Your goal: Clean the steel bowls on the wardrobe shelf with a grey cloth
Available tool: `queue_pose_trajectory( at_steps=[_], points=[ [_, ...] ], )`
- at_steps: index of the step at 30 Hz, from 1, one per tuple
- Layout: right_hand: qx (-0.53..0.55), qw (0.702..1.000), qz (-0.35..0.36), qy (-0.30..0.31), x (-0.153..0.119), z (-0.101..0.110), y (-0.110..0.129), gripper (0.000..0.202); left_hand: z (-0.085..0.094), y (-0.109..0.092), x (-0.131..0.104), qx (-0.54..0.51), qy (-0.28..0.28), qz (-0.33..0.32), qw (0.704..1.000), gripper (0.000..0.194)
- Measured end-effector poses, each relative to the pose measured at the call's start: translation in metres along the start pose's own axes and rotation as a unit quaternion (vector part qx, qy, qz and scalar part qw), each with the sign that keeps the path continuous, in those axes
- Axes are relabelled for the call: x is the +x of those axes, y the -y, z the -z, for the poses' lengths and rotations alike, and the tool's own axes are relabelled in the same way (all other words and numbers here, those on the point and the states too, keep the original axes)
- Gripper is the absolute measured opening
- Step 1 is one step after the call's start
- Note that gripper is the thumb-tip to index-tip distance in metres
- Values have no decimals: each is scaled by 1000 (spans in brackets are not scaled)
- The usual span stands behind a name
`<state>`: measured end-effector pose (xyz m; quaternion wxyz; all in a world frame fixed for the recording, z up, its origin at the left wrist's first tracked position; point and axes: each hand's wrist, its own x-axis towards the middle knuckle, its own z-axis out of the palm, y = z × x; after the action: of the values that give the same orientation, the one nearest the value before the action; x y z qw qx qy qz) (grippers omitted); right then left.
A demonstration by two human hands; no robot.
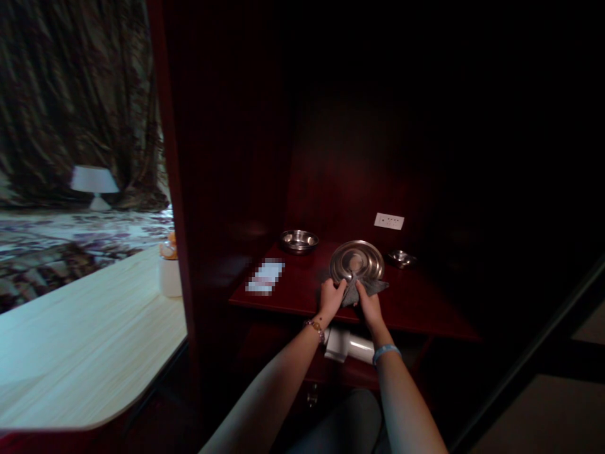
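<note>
A round shiny metal lid or plate (357, 257) is tilted up over the dark red shelf (302, 291), its face towards me. A grey cloth (352, 294) lies against its lower edge, with one corner sticking out to the right. My left hand (333, 295) is closed at the lower left of the metal piece, by the cloth. My right hand (368, 301) is closed on the cloth at the lower right. The fingertips of both hands are partly hidden in the cloth.
A metal bowl (299, 241) stands at the back left, a smaller metal dish (401, 258) at the right. A blurred-out pale item (265, 276) lies at the left. A white cylinder (360, 348) lies below the shelf. Left of the partition is a light wooden table (94, 340).
</note>
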<state>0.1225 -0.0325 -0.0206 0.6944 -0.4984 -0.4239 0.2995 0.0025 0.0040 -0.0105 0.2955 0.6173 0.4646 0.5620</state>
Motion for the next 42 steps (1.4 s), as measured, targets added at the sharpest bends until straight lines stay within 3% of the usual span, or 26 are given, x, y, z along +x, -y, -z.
queue_pose_trajectory(
  at_steps=[14,29,37,42],
  points=[
    [4,1000,5,14,-1,-1,1,53,1,6,3,-25,-46,-11,999,29],
    [17,1000,7,-2,3,2,-3,55,-4,9,2,-115,38,-42,992,23],
    [11,1000,7,0,5,2,-5,57,-3,7,0,-100,18,-51,994,14],
    [13,1000,3,12,3,0,-3,52,-3,8,1,-81,-25,-51,995,20]
  ],
)
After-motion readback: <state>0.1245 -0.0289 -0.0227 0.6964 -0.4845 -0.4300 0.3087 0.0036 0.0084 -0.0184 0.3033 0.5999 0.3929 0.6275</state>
